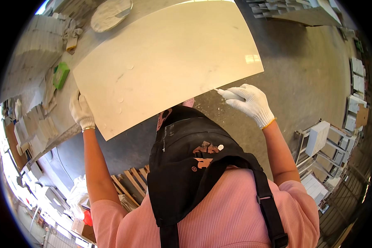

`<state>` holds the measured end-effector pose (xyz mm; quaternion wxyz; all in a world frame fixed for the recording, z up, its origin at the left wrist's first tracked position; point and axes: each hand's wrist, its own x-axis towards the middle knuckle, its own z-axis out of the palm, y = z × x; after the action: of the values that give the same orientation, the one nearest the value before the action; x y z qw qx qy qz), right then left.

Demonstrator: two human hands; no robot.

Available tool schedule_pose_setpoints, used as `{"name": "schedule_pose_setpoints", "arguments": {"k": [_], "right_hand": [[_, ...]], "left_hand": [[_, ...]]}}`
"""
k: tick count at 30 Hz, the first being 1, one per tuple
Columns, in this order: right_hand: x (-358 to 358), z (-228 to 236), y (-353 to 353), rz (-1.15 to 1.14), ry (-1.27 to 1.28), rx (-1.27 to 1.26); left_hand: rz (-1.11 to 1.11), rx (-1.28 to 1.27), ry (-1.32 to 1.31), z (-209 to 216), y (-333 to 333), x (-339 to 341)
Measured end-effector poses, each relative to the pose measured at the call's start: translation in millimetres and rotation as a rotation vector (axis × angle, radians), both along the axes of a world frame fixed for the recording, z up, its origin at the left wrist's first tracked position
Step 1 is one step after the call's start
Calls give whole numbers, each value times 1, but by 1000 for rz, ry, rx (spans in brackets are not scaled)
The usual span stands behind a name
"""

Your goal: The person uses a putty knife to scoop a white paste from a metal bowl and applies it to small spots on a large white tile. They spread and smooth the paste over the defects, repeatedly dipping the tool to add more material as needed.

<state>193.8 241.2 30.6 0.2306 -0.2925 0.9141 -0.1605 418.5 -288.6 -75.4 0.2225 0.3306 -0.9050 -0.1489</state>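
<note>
A large glossy cream slab with faint grey marks lies before me, tilted across the view. Several small pale flakes or drops dot its left part. My left hand, in a white knitted glove, grips the slab's left edge; some fingers are hidden. Just off the near edge, toward the right corner, is my right hand, gloved the same way. Its thumb and fingers close together around a slim whitish thing with a thin tip pointing at the slab's edge; I cannot make out its kind.
A round dish of white material sits beyond the slab's left side, with a green box nearer. Stacked pale slabs line the left. Wooden slats stand low left. At right is a metal frame on the concrete floor.
</note>
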Motion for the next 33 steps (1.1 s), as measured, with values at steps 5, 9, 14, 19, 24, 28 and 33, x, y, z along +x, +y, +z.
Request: {"name": "schedule_pose_setpoints", "arguments": {"k": [5,9,14,19,24,28,33], "right_hand": [[1,7,-5,-10,-7,31],[1,10,-7,-28,-18,40],[1,8,-6,-15,-5,31],[0,8,-6,-11,-11,51],[0,9,-8,-1,4,53],[-1,12,-10,13,11,61],[-2,14,-11,25,20,59]], "left_hand": [[-27,-34,16,-5,-4,4],[-33,-42,14,-5,-5,4],[7,-43,-6,-6,-4,3],[9,-26,5,-5,-4,3],[-1,-20,7,-3,-1,1],[-24,-38,36,-7,-4,4],[-30,-37,47,-7,-4,4]]}}
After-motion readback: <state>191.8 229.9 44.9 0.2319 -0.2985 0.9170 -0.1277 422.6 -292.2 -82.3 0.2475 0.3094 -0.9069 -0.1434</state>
